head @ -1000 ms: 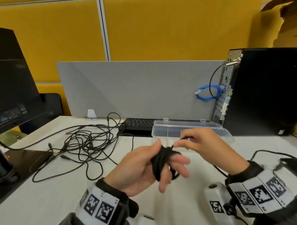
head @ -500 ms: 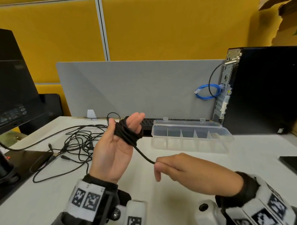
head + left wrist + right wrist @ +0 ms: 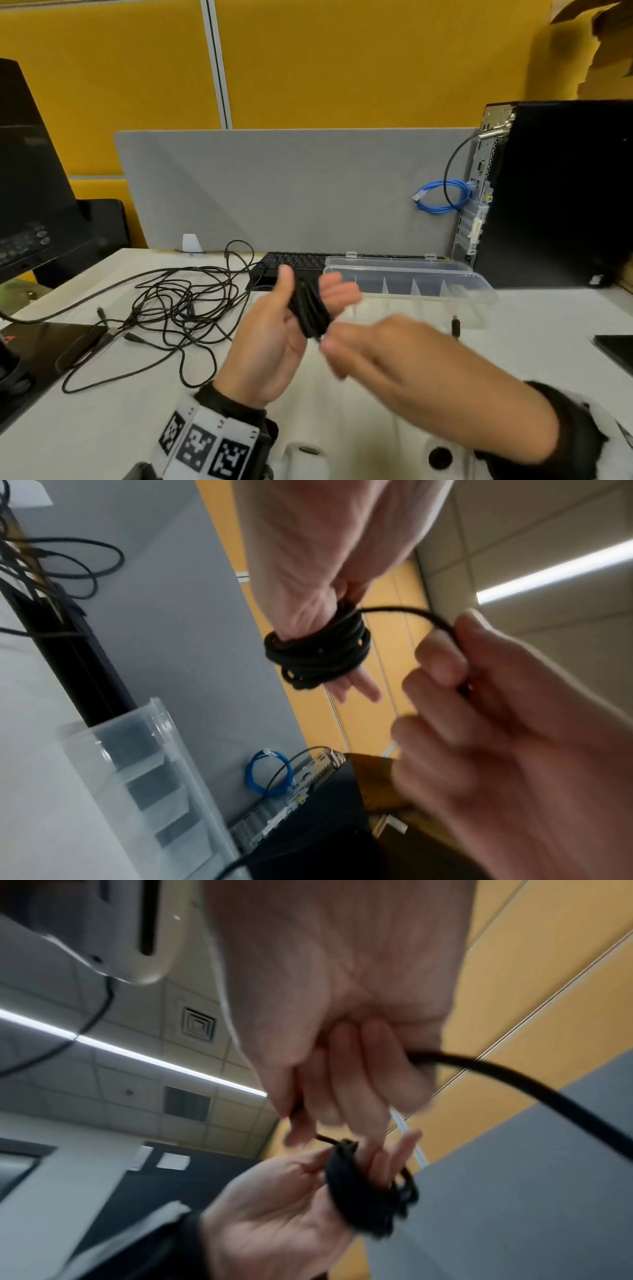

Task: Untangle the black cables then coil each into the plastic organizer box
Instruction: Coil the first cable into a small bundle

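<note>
A black cable coil [image 3: 310,313] is wound round the straight fingers of my left hand [image 3: 313,286], palm up, just in front of the clear plastic organizer box [image 3: 479,293]. My right hand [image 3: 330,344], blurred, pinches the cable's free run right beside the coil. The left wrist view shows the coil [image 3: 318,653] on the fingers and the right hand [image 3: 441,653] gripping the strand. In the right wrist view the cable runs out of the right hand [image 3: 308,1118] toward the coil [image 3: 363,1191]. A small black plug [image 3: 455,325] shows before the box. Tangled black cables [image 3: 171,308] lie on the left.
The box stands open, lid back, with several divided compartments, against a black keyboard [image 3: 294,262]. A PC tower [image 3: 565,195] with a blue cable [image 3: 442,197] stands at the right. A monitor [image 3: 27,171] and a black base [image 3: 44,346] fill the left.
My left hand has shifted right toward the box with the coil. My right hand has come up from its low pull to meet the coil, shortening the free strand.
</note>
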### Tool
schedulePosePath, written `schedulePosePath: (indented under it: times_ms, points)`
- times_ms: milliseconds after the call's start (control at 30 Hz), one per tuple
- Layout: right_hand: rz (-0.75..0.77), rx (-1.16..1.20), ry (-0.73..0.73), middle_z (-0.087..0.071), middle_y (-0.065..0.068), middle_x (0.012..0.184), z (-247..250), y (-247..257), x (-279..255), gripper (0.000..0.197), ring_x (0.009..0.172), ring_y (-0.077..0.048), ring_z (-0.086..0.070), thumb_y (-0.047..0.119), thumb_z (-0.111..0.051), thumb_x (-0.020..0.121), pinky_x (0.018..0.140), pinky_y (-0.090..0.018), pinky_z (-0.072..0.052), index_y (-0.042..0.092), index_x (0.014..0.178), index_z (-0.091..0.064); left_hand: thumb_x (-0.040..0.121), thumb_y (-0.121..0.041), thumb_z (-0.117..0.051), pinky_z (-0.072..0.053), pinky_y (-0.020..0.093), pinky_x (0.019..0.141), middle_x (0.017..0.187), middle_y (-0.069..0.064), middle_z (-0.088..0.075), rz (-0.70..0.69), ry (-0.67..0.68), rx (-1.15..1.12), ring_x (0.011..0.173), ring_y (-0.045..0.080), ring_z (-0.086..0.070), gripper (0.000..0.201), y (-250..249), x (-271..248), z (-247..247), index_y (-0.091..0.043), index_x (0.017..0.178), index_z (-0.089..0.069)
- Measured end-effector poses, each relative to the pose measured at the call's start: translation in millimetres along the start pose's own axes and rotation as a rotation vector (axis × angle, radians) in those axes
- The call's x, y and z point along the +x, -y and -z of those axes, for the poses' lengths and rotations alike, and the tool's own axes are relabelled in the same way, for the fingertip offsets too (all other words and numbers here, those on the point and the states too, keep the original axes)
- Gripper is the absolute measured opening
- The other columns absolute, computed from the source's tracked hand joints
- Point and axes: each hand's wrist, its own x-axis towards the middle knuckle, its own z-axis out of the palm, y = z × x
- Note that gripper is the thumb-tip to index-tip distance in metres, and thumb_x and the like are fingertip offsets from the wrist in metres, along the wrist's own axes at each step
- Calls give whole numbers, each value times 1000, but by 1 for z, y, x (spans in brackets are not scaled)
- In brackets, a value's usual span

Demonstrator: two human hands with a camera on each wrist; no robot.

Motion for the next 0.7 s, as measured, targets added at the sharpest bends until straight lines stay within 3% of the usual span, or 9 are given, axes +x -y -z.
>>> schedulePosePath:
  times_ms: [67, 100, 200, 233, 300, 400, 467, 600, 700]
  points:
    - [-95, 66, 224, -48, 17, 61, -5, 0, 0, 32, 61, -2, -43, 50, -24, 97, 58, -18, -34, 30, 85, -47, 91, -41, -31, -56, 22, 69, 86, 13, -73, -77, -50, -221, 78, 15, -71, 58, -6, 1, 9, 2, 102, -69]
    - [-133, 104, 261, -48, 18, 60, -7, -8, 2, 32, 61, 1, -43, 47, -26, 98, 59, -17, -34, 29, 84, -49, 89, -39, -34, -56, 21, 69, 80, 10, -73, -80, -63, -343, 73, 13, -70, 57, -9, 2, 14, 3, 101, -70]
    - [-232, 11, 94, -48, 10, 60, -12, -49, 9, 37, 59, -1, -44, 47, -31, 97, 64, -23, -39, 26, 73, -50, 97, -38, -31, -51, 25, 82, 81, 13, -68, 42, 222, -497, 72, 18, -65, 61, -20, -5, 11, 14, 119, -54]
    - [-277, -60, -15, -48, 8, 59, -10, -61, 10, 40, 58, -3, -45, 53, -31, 94, 62, -26, -40, 25, 69, -47, 96, -42, -32, -51, 24, 78, 76, 13, -66, 88, 259, -395, 64, 18, -64, 64, -18, -8, 8, 13, 116, -57]
    - [-328, -189, -240, -49, 7, 58, -6, -70, 10, 44, 60, -7, -48, 64, -26, 84, 56, -25, -38, 28, 66, -44, 89, -50, -35, -49, 19, 59, 58, 7, -62, 199, 246, -45, 45, 14, -56, 65, -9, -11, 6, 3, 94, -72]
    - [-243, -230, -487, -52, 9, 60, -2, -57, 9, 44, 60, -8, -50, 65, -31, 87, 50, -27, -40, 28, 74, -51, 90, -53, -31, -45, 19, 60, 69, 9, -68, 228, 311, 321, 53, 17, -62, 67, -3, -16, -9, 0, 98, -71]
    - [-126, -185, -526, -51, 12, 60, 0, -39, 8, 34, 58, -6, -48, 56, -34, 91, 49, -23, -39, 29, 77, -50, 89, -51, -27, -45, 22, 63, 78, 10, -71, 176, 210, 404, 62, 19, -65, 65, 1, -12, -11, 0, 101, -67]
    - [9, -148, -136, -50, 11, 65, -3, -10, 3, 33, 61, -10, -51, 56, -14, 89, 57, -32, -42, 33, 91, -38, 85, -45, -28, -51, 15, 63, 88, 8, -74, -10, 7, 176, 81, 10, -69, 57, 1, -5, -6, -3, 103, -63]
    - [-49, -32, 87, -43, 8, 59, -9, -15, 1, 22, 60, -8, -43, 49, -23, 97, 58, -26, -35, 35, 94, -41, 92, -42, -25, -54, 19, 73, 99, 15, -72, -131, -84, -71, 93, 17, -69, 59, -6, -4, 2, 0, 110, -61]
